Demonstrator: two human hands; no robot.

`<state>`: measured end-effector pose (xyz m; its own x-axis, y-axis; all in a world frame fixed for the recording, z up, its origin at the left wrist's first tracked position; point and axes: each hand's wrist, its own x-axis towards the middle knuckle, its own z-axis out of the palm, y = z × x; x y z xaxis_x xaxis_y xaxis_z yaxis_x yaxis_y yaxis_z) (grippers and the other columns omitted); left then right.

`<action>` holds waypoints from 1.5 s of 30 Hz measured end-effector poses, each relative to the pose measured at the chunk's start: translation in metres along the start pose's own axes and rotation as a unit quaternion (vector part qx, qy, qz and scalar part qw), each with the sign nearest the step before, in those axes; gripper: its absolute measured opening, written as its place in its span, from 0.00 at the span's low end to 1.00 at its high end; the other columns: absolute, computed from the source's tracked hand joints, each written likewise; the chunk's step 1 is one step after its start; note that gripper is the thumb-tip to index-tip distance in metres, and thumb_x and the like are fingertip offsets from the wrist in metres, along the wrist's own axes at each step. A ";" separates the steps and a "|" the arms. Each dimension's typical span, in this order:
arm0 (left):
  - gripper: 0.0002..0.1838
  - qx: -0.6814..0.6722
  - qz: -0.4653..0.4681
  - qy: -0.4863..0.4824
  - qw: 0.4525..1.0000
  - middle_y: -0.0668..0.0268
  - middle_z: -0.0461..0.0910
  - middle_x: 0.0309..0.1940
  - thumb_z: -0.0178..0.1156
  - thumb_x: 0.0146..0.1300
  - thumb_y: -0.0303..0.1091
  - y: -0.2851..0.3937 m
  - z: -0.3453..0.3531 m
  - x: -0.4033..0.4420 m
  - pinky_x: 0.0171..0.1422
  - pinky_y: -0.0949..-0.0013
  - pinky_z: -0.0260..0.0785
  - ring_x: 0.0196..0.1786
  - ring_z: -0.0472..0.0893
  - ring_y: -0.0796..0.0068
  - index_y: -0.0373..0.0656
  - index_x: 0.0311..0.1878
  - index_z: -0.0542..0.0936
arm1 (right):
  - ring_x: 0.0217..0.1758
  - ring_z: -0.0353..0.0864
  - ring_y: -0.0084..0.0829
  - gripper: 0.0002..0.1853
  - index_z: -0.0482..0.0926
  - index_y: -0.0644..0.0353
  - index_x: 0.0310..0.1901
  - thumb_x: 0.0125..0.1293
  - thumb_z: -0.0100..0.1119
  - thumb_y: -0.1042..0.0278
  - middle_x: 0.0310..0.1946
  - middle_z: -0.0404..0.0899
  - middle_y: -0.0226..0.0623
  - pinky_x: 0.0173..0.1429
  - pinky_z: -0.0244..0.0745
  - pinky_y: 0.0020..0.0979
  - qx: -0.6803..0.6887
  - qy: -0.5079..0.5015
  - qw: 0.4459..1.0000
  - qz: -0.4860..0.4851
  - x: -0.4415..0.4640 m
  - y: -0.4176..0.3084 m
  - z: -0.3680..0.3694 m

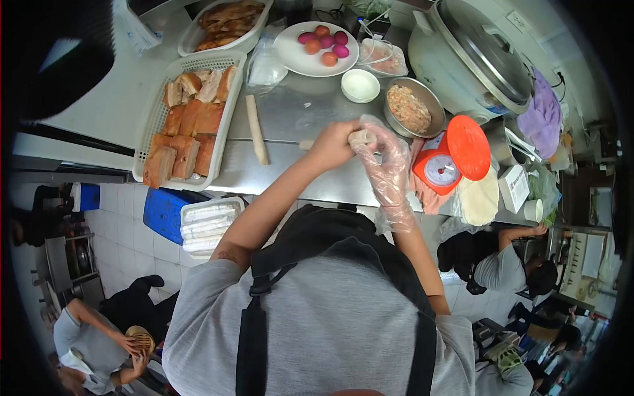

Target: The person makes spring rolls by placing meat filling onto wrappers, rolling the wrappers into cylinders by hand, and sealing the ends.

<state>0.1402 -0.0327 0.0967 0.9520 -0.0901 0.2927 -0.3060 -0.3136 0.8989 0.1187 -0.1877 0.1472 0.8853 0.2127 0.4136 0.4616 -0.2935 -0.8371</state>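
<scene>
Left hand [332, 144]: bare, I see it gripping a pale piece [360, 138]
Right hand [384, 156]: gloved, pinching that piece from 3 o'clock
Pale stick [257, 130]: lying at 9 o'clock from the left hand, the nearer one, long axis roughly 12 to 6

Steel counter [241, 165] with white basket [229, 109], pale roll [257, 132], white plate [287, 54], small white bowl [360, 86] and metal bowl [436, 109].

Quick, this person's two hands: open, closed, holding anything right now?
Left hand: closed on a pale piece.
Right hand: gloved, curled, fingertips at the same piece; whether it grips can't be told.
</scene>
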 end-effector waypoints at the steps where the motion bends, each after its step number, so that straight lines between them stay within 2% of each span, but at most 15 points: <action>1: 0.15 -0.014 -0.027 0.007 1.000 0.58 0.89 0.39 0.69 0.58 0.30 0.014 -0.003 0.002 0.49 0.64 0.77 0.42 0.88 0.66 0.43 0.50 0.86 | 0.37 0.78 0.32 0.21 0.85 0.53 0.55 0.58 0.75 0.70 0.34 0.82 0.32 0.49 0.73 0.36 -0.009 0.020 0.999 -0.025 -0.001 -0.001 0.000; 2: 0.13 -0.028 -0.053 0.015 0.998 0.59 0.89 0.40 0.68 0.59 0.27 0.024 -0.004 0.005 0.51 0.67 0.77 0.44 0.88 0.71 0.41 0.48 0.86 | 0.42 0.79 0.35 0.22 0.84 0.53 0.57 0.59 0.74 0.70 0.39 0.82 0.34 0.53 0.73 0.38 -0.056 0.025 0.996 -0.068 -0.001 -0.002 -0.001; 5: 0.12 -0.096 -0.042 0.092 0.990 0.62 0.89 0.36 0.70 0.58 0.29 0.033 -0.002 0.008 0.46 0.68 0.76 0.39 0.84 0.80 0.37 0.45 0.85 | 0.56 0.79 0.42 0.25 0.82 0.52 0.62 0.61 0.71 0.71 0.53 0.81 0.41 0.63 0.71 0.42 -0.168 0.020 0.972 -0.166 0.000 -0.011 -0.009; 8: 0.14 -0.056 -0.060 0.153 0.985 0.54 0.87 0.30 0.72 0.56 0.38 0.026 0.000 0.007 0.39 0.60 0.77 0.32 0.88 0.57 0.39 0.42 0.87 | 0.65 0.74 0.47 0.26 0.80 0.52 0.65 0.63 0.69 0.70 0.65 0.75 0.46 0.69 0.67 0.45 -0.220 -0.021 0.957 -0.186 0.000 -0.023 -0.012; 10: 0.13 -0.049 -0.075 0.160 0.983 0.52 0.86 0.28 0.71 0.56 0.38 0.030 0.001 0.007 0.37 0.59 0.76 0.31 0.87 0.55 0.38 0.39 0.87 | 0.68 0.71 0.49 0.28 0.78 0.51 0.67 0.64 0.68 0.69 0.69 0.70 0.49 0.72 0.64 0.47 -0.254 -0.040 0.949 -0.181 0.000 -0.027 -0.009; 13: 0.14 -0.035 -0.097 0.163 0.981 0.51 0.85 0.25 0.71 0.56 0.40 0.032 0.003 0.009 0.36 0.57 0.76 0.29 0.86 0.53 0.37 0.33 0.86 | 0.69 0.70 0.52 0.30 0.75 0.50 0.69 0.65 0.68 0.65 0.69 0.68 0.50 0.73 0.61 0.49 -0.249 -0.039 0.952 -0.176 0.001 -0.029 -0.005; 16: 0.15 -0.010 -0.117 0.144 0.983 0.51 0.83 0.24 0.71 0.55 0.43 0.034 0.001 0.009 0.35 0.56 0.76 0.28 0.86 0.51 0.37 0.30 0.86 | 0.68 0.69 0.52 0.29 0.77 0.51 0.67 0.63 0.69 0.60 0.65 0.71 0.49 0.73 0.60 0.51 -0.253 -0.036 0.955 -0.150 0.003 -0.035 -0.009; 22: 0.13 0.029 -0.089 0.111 0.989 0.51 0.83 0.24 0.70 0.52 0.42 0.041 -0.001 0.008 0.35 0.56 0.76 0.28 0.85 0.49 0.40 0.29 0.86 | 0.68 0.70 0.51 0.23 0.80 0.49 0.55 0.60 0.72 0.54 0.59 0.74 0.45 0.71 0.62 0.52 -0.272 -0.066 0.948 -0.154 0.018 -0.042 -0.022; 28: 0.08 0.014 -0.102 0.081 0.991 0.52 0.83 0.24 0.66 0.49 0.36 0.040 -0.003 0.007 0.35 0.58 0.76 0.28 0.84 0.50 0.42 0.31 0.86 | 0.69 0.68 0.52 0.21 0.81 0.49 0.54 0.61 0.70 0.53 0.59 0.74 0.41 0.72 0.60 0.54 -0.327 -0.087 0.922 -0.187 0.023 -0.047 -0.026; 32: 0.10 -0.019 -0.065 0.067 0.995 0.53 0.83 0.24 0.65 0.45 0.31 0.040 -0.005 0.007 0.35 0.59 0.75 0.28 0.84 0.52 0.41 0.33 0.86 | 0.74 0.64 0.56 0.20 0.82 0.50 0.54 0.62 0.68 0.52 0.66 0.71 0.45 0.75 0.57 0.58 -0.370 -0.118 0.905 -0.173 0.025 -0.055 -0.026; 37: 0.09 -0.033 -0.040 0.094 0.994 0.53 0.82 0.23 0.64 0.45 0.26 0.040 -0.001 0.007 0.34 0.63 0.73 0.25 0.83 0.64 0.39 0.34 0.85 | 0.76 0.62 0.60 0.18 0.84 0.53 0.51 0.63 0.68 0.54 0.71 0.69 0.49 0.75 0.57 0.60 -0.402 -0.132 0.889 -0.177 0.030 -0.064 -0.026; 40: 0.06 -0.075 -0.041 0.120 0.989 0.55 0.81 0.22 0.66 0.50 0.25 0.039 0.001 0.009 0.32 0.65 0.72 0.25 0.81 0.75 0.37 0.33 0.85 | 0.72 0.69 0.57 0.17 0.85 0.55 0.50 0.61 0.71 0.58 0.66 0.75 0.48 0.73 0.63 0.54 -0.265 -0.118 0.941 -0.176 0.043 -0.054 -0.034; 41: 0.05 -0.087 -0.041 0.133 0.986 0.55 0.81 0.21 0.67 0.51 0.25 0.038 0.001 0.010 0.32 0.66 0.71 0.25 0.80 0.78 0.37 0.33 0.85 | 0.70 0.71 0.55 0.17 0.85 0.55 0.49 0.61 0.72 0.60 0.64 0.76 0.48 0.72 0.65 0.52 -0.222 -0.086 0.961 -0.142 0.041 -0.053 -0.032; 43: 0.05 -0.102 -0.061 0.142 0.983 0.56 0.82 0.21 0.68 0.54 0.27 0.038 0.003 0.009 0.31 0.66 0.71 0.25 0.79 0.80 0.36 0.32 0.85 | 0.67 0.75 0.51 0.16 0.86 0.55 0.49 0.60 0.73 0.62 0.61 0.79 0.47 0.71 0.67 0.47 -0.133 -0.027 0.988 -0.069 0.033 -0.051 -0.030; 45: 0.05 -0.112 -0.062 0.146 0.981 0.57 0.82 0.22 0.69 0.56 0.28 0.044 0.003 0.005 0.31 0.66 0.70 0.25 0.78 0.81 0.36 0.32 0.85 | 0.65 0.78 0.46 0.13 0.88 0.55 0.45 0.60 0.74 0.63 0.58 0.82 0.42 0.70 0.68 0.45 -0.128 -0.040 0.988 -0.075 0.033 -0.047 -0.027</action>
<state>0.1313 -0.0498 0.1363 0.9480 0.2210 0.2289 -0.2145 -0.0874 0.9728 0.1277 -0.1920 0.2095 0.8031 0.3422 0.4878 0.5957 -0.4763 -0.6468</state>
